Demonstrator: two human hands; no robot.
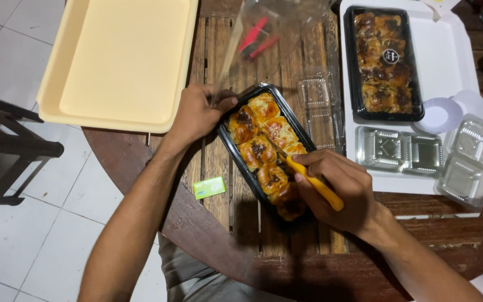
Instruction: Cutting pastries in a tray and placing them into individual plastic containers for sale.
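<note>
The right hand is closed on a yellow-handled knife, its blade laid into the pastries — the left hand grips the far left end of the black tray. The tray's long axis runs diagonally away on the wooden tabletop, directly between both hands. Beyond — a second filled tray is seen.

There were two black pastry trays and one empty cream tray. I counted four small clear plastic containers too.
</note>
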